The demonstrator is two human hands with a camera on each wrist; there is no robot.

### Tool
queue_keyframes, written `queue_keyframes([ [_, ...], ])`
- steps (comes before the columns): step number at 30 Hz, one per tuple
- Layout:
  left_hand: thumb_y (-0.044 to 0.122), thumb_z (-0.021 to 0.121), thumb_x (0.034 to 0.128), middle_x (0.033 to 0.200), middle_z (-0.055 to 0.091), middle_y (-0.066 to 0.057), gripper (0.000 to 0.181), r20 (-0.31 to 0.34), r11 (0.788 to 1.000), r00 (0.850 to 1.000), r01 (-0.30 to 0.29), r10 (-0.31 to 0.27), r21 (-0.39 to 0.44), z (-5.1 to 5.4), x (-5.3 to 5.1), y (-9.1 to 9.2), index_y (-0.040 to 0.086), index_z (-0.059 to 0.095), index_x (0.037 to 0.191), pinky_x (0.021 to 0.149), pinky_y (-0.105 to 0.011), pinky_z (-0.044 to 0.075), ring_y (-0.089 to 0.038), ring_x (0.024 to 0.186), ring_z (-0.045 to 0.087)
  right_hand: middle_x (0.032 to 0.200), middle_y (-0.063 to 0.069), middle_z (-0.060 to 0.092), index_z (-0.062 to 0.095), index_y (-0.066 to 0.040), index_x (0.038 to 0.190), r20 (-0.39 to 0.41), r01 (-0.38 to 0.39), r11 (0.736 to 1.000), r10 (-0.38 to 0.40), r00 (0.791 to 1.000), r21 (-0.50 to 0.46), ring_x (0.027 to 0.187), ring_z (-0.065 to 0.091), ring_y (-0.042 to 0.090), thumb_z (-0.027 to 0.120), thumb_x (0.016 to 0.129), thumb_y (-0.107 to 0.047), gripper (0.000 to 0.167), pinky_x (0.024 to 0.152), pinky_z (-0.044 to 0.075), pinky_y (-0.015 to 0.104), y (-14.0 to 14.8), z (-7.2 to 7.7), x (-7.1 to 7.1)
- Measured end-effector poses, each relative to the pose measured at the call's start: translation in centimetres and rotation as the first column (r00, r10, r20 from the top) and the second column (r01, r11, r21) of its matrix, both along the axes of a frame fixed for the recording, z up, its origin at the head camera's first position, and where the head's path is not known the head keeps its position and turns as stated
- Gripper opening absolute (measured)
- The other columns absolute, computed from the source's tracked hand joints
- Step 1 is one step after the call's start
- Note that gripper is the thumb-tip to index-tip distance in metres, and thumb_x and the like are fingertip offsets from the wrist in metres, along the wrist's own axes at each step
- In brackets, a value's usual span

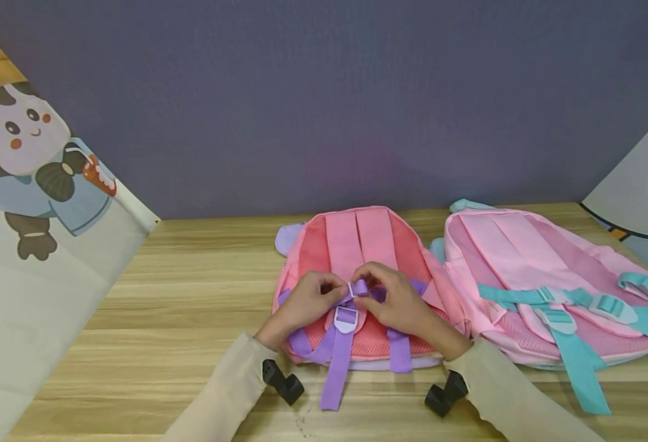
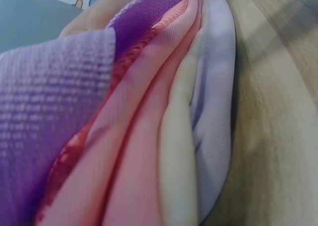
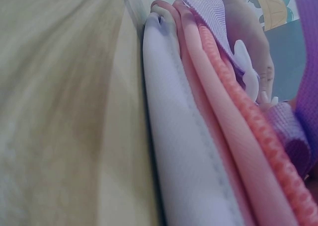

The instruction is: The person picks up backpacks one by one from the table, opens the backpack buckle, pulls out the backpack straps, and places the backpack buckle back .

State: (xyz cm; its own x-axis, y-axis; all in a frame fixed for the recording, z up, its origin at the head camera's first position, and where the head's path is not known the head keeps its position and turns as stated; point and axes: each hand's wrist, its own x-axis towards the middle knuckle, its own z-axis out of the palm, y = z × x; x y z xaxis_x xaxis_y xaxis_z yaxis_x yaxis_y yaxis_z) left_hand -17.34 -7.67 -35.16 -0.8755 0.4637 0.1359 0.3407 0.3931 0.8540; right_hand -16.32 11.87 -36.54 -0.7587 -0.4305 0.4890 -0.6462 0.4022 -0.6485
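Cream band [image 2: 179,131] along the edge of the coral backpack [image 1: 376,236] shows plainly in the left wrist view, between pink layers [image 2: 149,121] and lavender fabric [image 2: 218,77]; the head view hides it. Only the head view shows a paler pink backpack [image 1: 545,252] with teal straps [image 1: 580,368] alongside. Left hand [image 1: 308,302] and right hand [image 1: 400,301] pinch a purple strap [image 1: 361,287] at a small white slider [image 1: 351,290]. The coral backpack lies on the table [image 1: 191,276], mesh back panel [image 1: 313,248] up, a purple tail [image 1: 337,374] running from a white buckle [image 1: 343,326] past its lower edge.
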Motion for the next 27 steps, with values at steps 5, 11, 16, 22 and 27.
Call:
queue_keyframes([
  [5, 0.005, 0.058, 0.0917, 0.081, 0.067, -0.01, 0.014, 0.011, 1.0, 1.0, -0.006, 0.006, 0.007, -0.05, 0.07, 0.13, -0.002, 0.07, 0.092, 0.059, -0.017, 0.041, -0.004, 0.062, 0.048, 0.095, -0.002, 0.062, 0.06, -0.01, 0.105, 0.017, 0.001, 1.0, -0.001, 1.0, 0.004, 0.084, 0.056, 0.011, 0.075, 0.077, 0.001, 0.033, 0.079, 0.052, 0.032, 0.02, 0.05, 0.06],
  [11, 0.004, 0.057, 0.0925, 0.082, 0.066, -0.012, 0.015, 0.028, 1.0, 1.0, -0.006, 0.005, 0.027, 0.04, 0.19, 0.25, -0.003, 0.069, 0.093, 0.055, -0.017, 0.041, -0.004, 0.057, 0.047, 0.094, -0.003, 0.061, 0.061, -0.011, 0.105, 0.011, -0.001, 1.0, 0.001, 1.0, 0.006, 0.084, 0.055, 0.011, 0.074, 0.077, 0.001, 0.034, 0.079, 0.052, 0.033, 0.04, 0.05, 0.02],
  [16, 0.004, 0.057, 0.0924, 0.082, 0.066, -0.011, 0.015, 0.029, 1.0, 0.999, -0.013, 0.012, 0.023, 0.06, 0.28, 0.25, -0.003, 0.069, 0.093, 0.057, -0.017, 0.041, -0.005, 0.058, 0.047, 0.094, -0.003, 0.06, 0.061, -0.012, 0.105, 0.012, -0.001, 1.0, 0.001, 1.0, 0.01, 0.084, 0.055, 0.011, 0.075, 0.077, 0.001, 0.034, 0.08, 0.052, 0.033, 0.01, 0.07, 0.02],
  [22, 0.006, 0.057, 0.0926, 0.085, 0.067, -0.011, 0.015, 0.03, 1.0, 0.999, -0.012, 0.011, 0.026, -0.08, 0.18, 0.27, -0.003, 0.069, 0.095, 0.063, -0.018, 0.042, -0.006, 0.066, 0.05, 0.092, -0.003, 0.061, 0.06, -0.011, 0.103, 0.016, -0.003, 1.0, 0.003, 1.0, -0.004, 0.084, 0.056, 0.011, 0.074, 0.077, 0.001, 0.032, 0.08, 0.053, 0.034, 0.02, 0.08, 0.06],
  [27, 0.006, 0.056, 0.0926, 0.086, 0.067, -0.012, 0.017, 0.031, 0.999, 0.999, 0.004, -0.005, 0.038, -0.13, 0.05, 0.14, -0.004, 0.069, 0.094, 0.068, -0.018, 0.043, -0.006, 0.073, 0.051, 0.091, -0.002, 0.06, 0.059, -0.011, 0.1, 0.02, -0.01, 1.0, 0.011, 1.0, -0.025, 0.084, 0.057, 0.011, 0.073, 0.078, 0.001, 0.03, 0.081, 0.053, 0.034, 0.02, -0.01, 0.05],
])
